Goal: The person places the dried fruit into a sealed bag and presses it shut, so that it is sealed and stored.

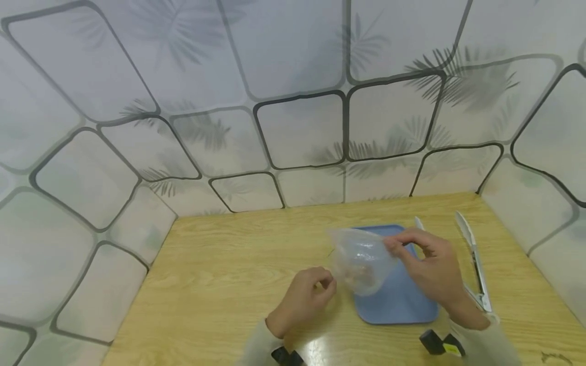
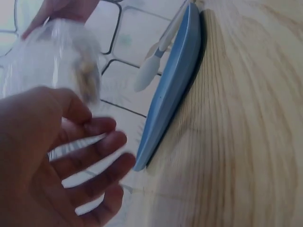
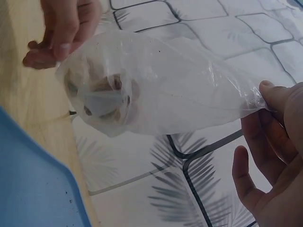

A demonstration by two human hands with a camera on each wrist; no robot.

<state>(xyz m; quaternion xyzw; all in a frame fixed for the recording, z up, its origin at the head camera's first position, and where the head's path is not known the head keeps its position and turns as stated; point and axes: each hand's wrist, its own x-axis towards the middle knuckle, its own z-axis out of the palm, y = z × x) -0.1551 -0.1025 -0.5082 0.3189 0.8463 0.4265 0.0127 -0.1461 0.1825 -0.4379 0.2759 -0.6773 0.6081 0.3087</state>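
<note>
My right hand pinches the gathered end of a clear plastic bag between thumb and fingers. Small brownish pieces lie bunched at the bag's far end, blurred through the film. The bag hangs above the left part of a blue tray. My left hand is beside the bag's filled end, its fingers loosely bent. In the left wrist view its thumb tip meets the index finger, with the bag behind. The right wrist view has the left fingertips right at the bag's edge.
Tongs with pale tips lie at the tray's right side, one arm partly hidden behind my right hand. Dark specks dot the tray. The wooden table ends at patterned walls at the back and sides.
</note>
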